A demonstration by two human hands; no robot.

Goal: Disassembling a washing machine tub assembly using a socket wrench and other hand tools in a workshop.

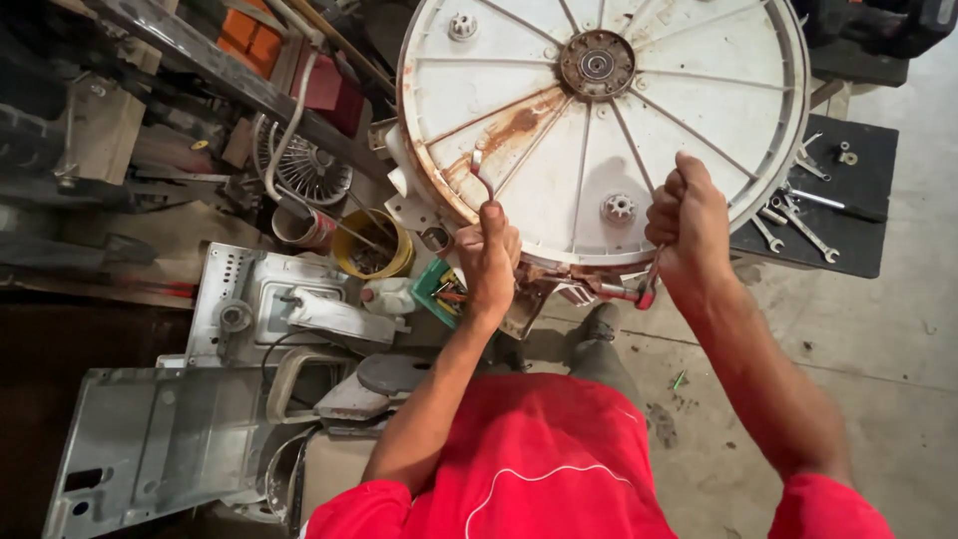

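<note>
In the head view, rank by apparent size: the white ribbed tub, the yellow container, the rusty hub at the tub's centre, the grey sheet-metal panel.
1. White ribbed tub
2. Grey sheet-metal panel, though it lies nearer the camera
3. Yellow container
4. Rusty hub

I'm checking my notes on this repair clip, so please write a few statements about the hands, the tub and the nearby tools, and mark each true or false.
1. The left hand holds a thin bent metal tool against the round white ribbed plastic tub. True.
2. The tub shows no rust. False: brown rust streaks run from its hub.
3. The right hand is open and empty. False: it grips a red-handled tool.
4. Loose metal wrenches lie on a black mat. True.
</note>
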